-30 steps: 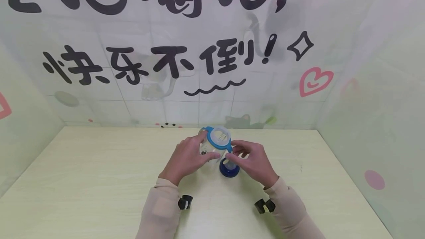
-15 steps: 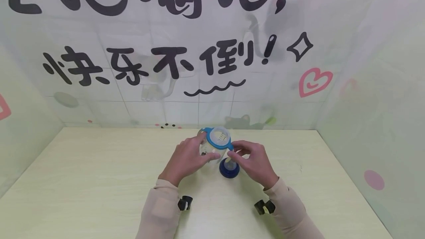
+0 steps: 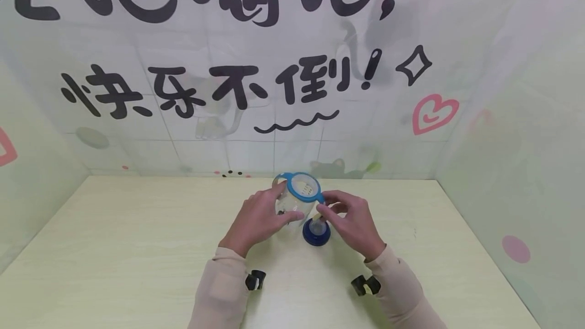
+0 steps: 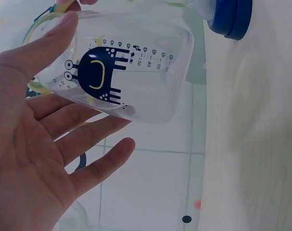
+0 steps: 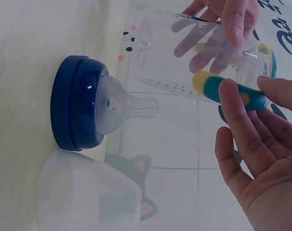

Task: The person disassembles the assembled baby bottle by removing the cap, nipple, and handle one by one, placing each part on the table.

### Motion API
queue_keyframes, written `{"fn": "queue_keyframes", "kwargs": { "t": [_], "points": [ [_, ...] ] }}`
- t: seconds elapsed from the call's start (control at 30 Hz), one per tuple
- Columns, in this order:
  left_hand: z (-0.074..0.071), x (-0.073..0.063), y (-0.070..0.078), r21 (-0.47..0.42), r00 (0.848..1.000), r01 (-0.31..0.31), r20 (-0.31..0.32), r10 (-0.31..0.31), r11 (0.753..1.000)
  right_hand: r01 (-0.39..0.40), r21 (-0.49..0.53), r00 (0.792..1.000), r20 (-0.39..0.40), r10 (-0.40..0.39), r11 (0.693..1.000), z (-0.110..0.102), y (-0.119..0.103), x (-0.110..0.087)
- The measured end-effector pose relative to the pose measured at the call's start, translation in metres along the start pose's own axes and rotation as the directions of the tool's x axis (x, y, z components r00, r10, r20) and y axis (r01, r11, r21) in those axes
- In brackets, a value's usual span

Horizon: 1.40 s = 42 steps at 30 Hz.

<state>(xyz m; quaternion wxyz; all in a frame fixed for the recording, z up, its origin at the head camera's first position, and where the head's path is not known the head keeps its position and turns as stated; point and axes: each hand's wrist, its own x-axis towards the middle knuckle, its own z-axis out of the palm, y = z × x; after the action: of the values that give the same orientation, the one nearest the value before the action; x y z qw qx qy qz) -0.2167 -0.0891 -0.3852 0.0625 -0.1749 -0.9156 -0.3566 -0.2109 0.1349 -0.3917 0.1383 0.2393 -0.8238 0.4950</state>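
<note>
A clear baby bottle (image 3: 292,209) with a dark blue monster print (image 4: 99,74) is tilted above the table, its mouth facing up toward the head camera. My left hand (image 3: 257,217) holds it, thumb on one side and fingers behind. Around the bottle's mouth is a blue handle ring (image 3: 303,199) with yellow-and-teal grips. My right hand (image 3: 353,220) pinches the near grip (image 5: 212,88) between thumb and fingers. Below it, a nipple (image 5: 114,103) in a dark blue collar (image 5: 78,103) stands upright on the table.
Beside the collar stands a translucent cap (image 5: 88,192), showing in the right wrist view only. The pale wooden table (image 3: 151,248) ends at a printed back wall (image 3: 237,154). A side wall (image 3: 507,182) rises on the right.
The handle ring has shifted up the bottle neck and now encircles the mouth at its rim. My right hand has moved slightly right with the grip. The left hand stays nearly still.
</note>
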Motion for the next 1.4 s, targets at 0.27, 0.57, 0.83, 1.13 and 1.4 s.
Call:
{"fn": "queue_keyframes", "kwargs": {
  "t": [0.27,0.57,0.83,1.13,1.4],
  "points": [
    [0.002,0.001,0.001,0.011,1.000,-0.002,0.007,0.002,1.000,-0.003,0.036,1.000,-0.028,0.004,0.999,-0.010,-0.003,0.003],
    [0.001,0.001,0.002,-0.017,1.000,-0.016,0.012,0.016,1.000,-0.034,0.049,0.995,-0.092,0.038,0.998,-0.027,-0.004,0.010],
    [0.001,0.000,0.001,-0.010,1.000,-0.001,0.019,0.001,1.000,-0.045,0.030,0.991,-0.121,0.048,0.999,-0.040,0.004,0.011],
    [0.001,0.000,-0.001,-0.004,1.000,-0.013,0.011,0.013,1.000,-0.123,0.029,0.987,-0.099,0.125,0.992,-0.047,0.029,0.006],
    [0.002,0.000,-0.002,0.002,1.000,-0.015,0.010,0.015,1.000,-0.215,0.020,0.972,-0.088,0.216,0.976,-0.052,0.042,0.001]
  ]
}}
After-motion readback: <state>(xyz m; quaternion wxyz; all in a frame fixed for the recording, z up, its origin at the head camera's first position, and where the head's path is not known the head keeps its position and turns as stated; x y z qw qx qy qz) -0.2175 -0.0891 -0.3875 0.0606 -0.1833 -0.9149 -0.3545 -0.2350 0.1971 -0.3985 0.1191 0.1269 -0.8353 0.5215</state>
